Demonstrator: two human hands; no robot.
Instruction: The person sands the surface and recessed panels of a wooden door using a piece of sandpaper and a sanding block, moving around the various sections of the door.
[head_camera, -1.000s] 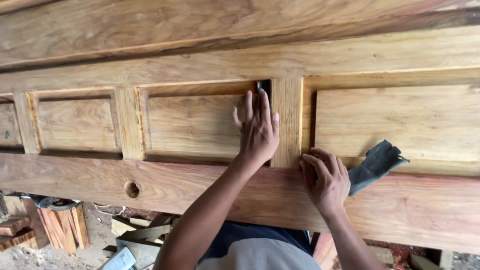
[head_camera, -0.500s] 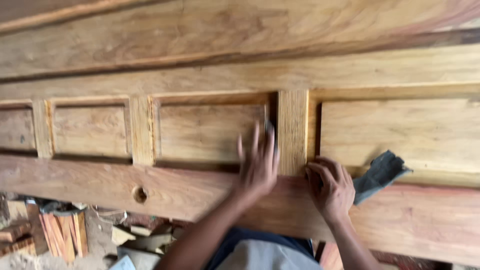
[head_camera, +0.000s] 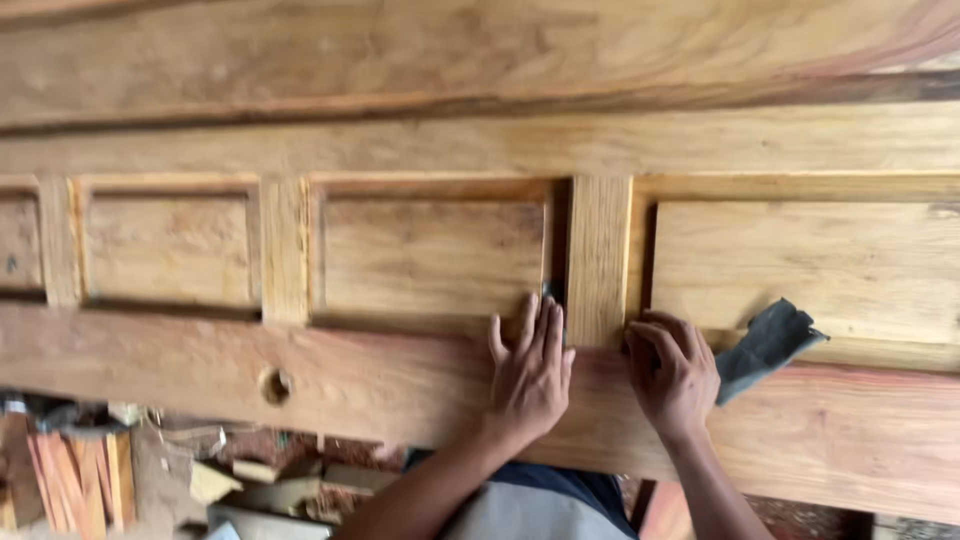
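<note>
A: Progress? Panelled wooden door (head_camera: 430, 250) lies flat, bare wood, no finish visible — raised panels and stiles look smooth already, so I'd judge the sanding well along, groove corners left.

B: Hands?

A: Left hand (head_camera: 530, 375) flat on the lower rail, fingers (head_camera: 548, 330) spread open, tips at the groove beside the short upright stile (head_camera: 598, 262). Right hand (head_camera: 672, 372) just right of that stile, fingers curled shut on a dark grey sheet of sandpaper (head_camera: 768, 345) — its loose end sticks out over the right panel's edge.

B: Textures?

A: Warm orange-brown grain, reddish streaks on the rail, round lock hole (head_camera: 274, 385) left. Paper is matte, crumpled. Wood offcuts (head_camera: 75, 478) on the floor below.
</note>
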